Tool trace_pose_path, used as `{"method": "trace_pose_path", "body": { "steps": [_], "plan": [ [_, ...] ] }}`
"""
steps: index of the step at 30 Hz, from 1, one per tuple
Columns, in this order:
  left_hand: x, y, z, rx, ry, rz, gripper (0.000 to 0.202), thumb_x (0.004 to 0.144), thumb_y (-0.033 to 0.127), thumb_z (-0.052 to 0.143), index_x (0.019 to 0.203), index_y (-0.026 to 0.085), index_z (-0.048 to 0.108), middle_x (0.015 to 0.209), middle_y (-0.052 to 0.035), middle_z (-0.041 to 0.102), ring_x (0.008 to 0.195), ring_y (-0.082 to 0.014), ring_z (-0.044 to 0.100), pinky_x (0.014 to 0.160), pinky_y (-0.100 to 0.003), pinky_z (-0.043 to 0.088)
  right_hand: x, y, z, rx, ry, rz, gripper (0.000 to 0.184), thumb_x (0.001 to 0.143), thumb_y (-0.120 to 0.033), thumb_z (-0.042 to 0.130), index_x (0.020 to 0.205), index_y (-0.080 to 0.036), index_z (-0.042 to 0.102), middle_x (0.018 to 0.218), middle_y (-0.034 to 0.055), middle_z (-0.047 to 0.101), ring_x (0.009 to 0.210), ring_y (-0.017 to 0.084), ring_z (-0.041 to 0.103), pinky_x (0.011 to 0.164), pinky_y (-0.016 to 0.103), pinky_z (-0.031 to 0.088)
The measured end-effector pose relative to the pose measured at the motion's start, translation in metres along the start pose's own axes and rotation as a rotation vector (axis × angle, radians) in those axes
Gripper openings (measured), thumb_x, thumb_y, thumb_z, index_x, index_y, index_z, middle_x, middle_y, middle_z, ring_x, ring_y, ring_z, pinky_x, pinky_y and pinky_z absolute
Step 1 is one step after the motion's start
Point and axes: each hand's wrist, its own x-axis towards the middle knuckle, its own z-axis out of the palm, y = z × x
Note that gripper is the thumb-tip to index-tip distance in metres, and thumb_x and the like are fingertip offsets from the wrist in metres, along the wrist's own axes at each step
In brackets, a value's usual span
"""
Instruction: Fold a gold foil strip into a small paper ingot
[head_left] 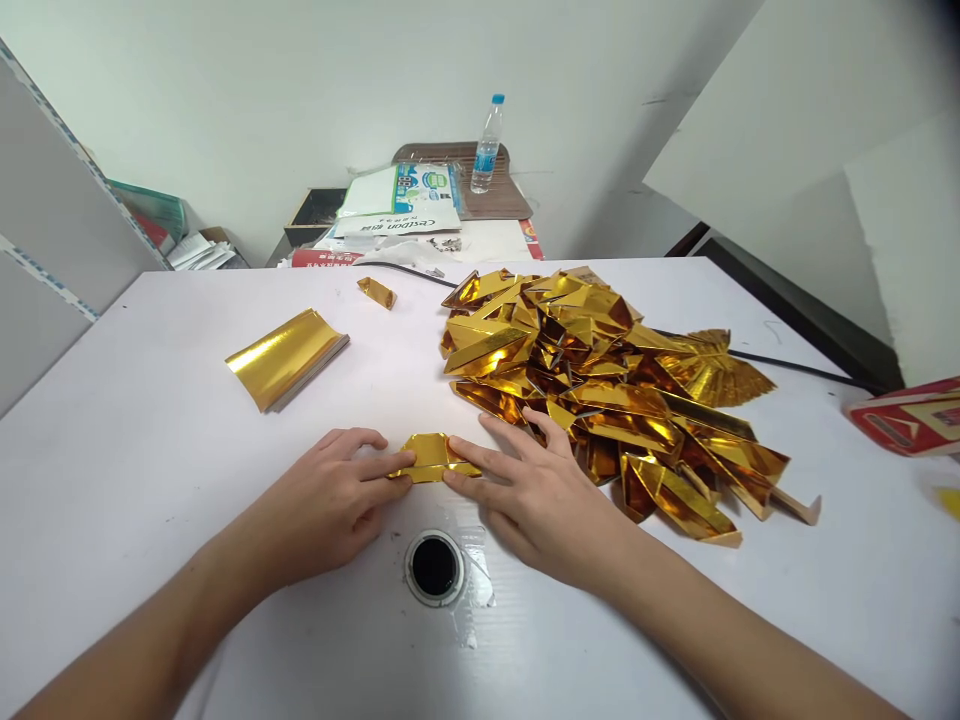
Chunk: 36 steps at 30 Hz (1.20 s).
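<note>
A small piece of gold foil paper [430, 455], folded into a strip with slanted upper corners, lies flat on the white table in front of me. My left hand [334, 505] holds its left end, with fingertips pressed on the fold. At the right end, the index finger and thumb of my right hand [536, 500] pinch the paper down, while its other fingers spread towards a heap of folded gold paper pieces [600, 390]. Further left rests a stack of flat gold foil sheets [289, 355]. One small folded gold piece [377, 292] sits alone behind it.
Just below the paper is a round hole with a white rim [435, 568], with clear tape beside it. A black cable [795, 368] runs behind the heap. Beyond the table stand a water bottle [488, 145] and printed bags [405, 200]. A red box [911, 417] is at the right.
</note>
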Motion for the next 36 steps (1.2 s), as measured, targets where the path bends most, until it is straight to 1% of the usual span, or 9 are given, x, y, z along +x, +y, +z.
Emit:
{"method": "trace_pose_path", "body": {
  "steps": [5,9,13,18,23,27,31,34,36],
  "plan": [
    [0.000,-0.006,-0.002,-0.078,-0.007,0.010,0.048,0.083,0.002,0.055,0.119,0.026,0.075,0.137,-0.0023,0.073,0.125,-0.0296,0.063,0.101,-0.049,0.058,0.002,0.000,-0.002,0.026,-0.012,0.001,0.039,0.097,-0.018,0.061,0.128,-0.035,0.076,0.144,0.0008,0.069,0.135,0.042,0.056,0.113,0.071,0.028],
    [0.000,-0.011,-0.004,-0.093,-0.049,0.007,0.038,0.088,0.004,0.052,0.110,0.024,0.075,0.139,-0.0021,0.072,0.127,-0.0285,0.063,0.103,-0.047,0.057,0.002,0.001,-0.003,0.036,-0.035,-0.024,0.039,0.096,-0.016,0.060,0.130,-0.031,0.073,0.145,0.0047,0.069,0.139,0.041,0.054,0.116,0.070,0.026],
    [0.002,-0.013,-0.003,-0.104,-0.060,0.002,0.030,0.089,0.006,0.049,0.099,0.022,0.073,0.136,-0.0024,0.073,0.125,-0.0293,0.063,0.099,-0.048,0.057,0.002,0.004,-0.004,0.055,-0.050,-0.039,0.029,0.097,-0.014,0.058,0.117,-0.026,0.075,0.144,0.0053,0.069,0.141,0.041,0.054,0.116,0.072,0.024],
    [0.002,-0.013,-0.004,-0.113,-0.028,-0.013,0.027,0.084,0.004,0.053,0.093,0.022,0.072,0.132,-0.0026,0.075,0.122,-0.0283,0.064,0.099,-0.046,0.057,0.004,0.005,-0.007,0.104,-0.053,-0.002,0.019,0.097,-0.013,0.054,0.097,-0.023,0.070,0.143,0.0041,0.070,0.142,0.040,0.054,0.116,0.073,0.023],
    [0.003,-0.011,-0.004,-0.134,-0.012,-0.022,0.026,0.078,0.003,0.056,0.088,0.022,0.070,0.130,-0.0019,0.076,0.119,-0.0281,0.065,0.097,-0.045,0.059,0.007,0.007,-0.007,0.135,-0.067,0.026,0.014,0.099,-0.017,0.057,0.089,-0.022,0.067,0.142,0.0041,0.071,0.141,0.041,0.055,0.115,0.074,0.023],
    [0.006,-0.009,0.000,-0.135,0.067,0.002,0.019,0.082,0.006,0.059,0.085,0.021,0.070,0.126,-0.0030,0.077,0.113,-0.0267,0.067,0.095,-0.045,0.060,0.008,0.014,-0.003,0.143,-0.002,0.000,0.011,0.104,-0.025,0.064,0.096,-0.024,0.073,0.132,0.0034,0.076,0.133,0.035,0.062,0.114,0.063,0.031],
    [0.010,-0.011,0.005,-0.071,0.148,0.028,0.017,0.092,0.011,0.059,0.082,0.021,0.068,0.118,-0.0047,0.079,0.109,-0.0260,0.068,0.091,-0.045,0.060,0.010,0.018,0.001,0.097,0.069,-0.076,0.012,0.105,-0.024,0.065,0.108,-0.026,0.077,0.123,0.0034,0.080,0.123,0.029,0.068,0.110,0.054,0.035],
    [0.014,-0.012,0.010,-0.014,0.194,0.046,0.020,0.100,0.016,0.057,0.084,0.019,0.068,0.112,-0.0069,0.079,0.105,-0.0253,0.069,0.087,-0.043,0.061,0.013,0.014,0.004,0.048,0.120,-0.138,0.017,0.106,-0.021,0.060,0.103,-0.024,0.076,0.121,0.0043,0.080,0.115,0.027,0.069,0.108,0.053,0.036],
    [0.016,-0.007,0.014,0.046,0.228,0.050,0.021,0.103,0.014,0.053,0.088,0.018,0.068,0.108,-0.0087,0.078,0.101,-0.0252,0.070,0.085,-0.042,0.062,0.015,0.008,0.007,0.006,0.150,-0.160,0.021,0.106,-0.018,0.056,0.099,-0.021,0.075,0.119,0.0060,0.080,0.107,0.025,0.070,0.106,0.052,0.038]
  ]
}}
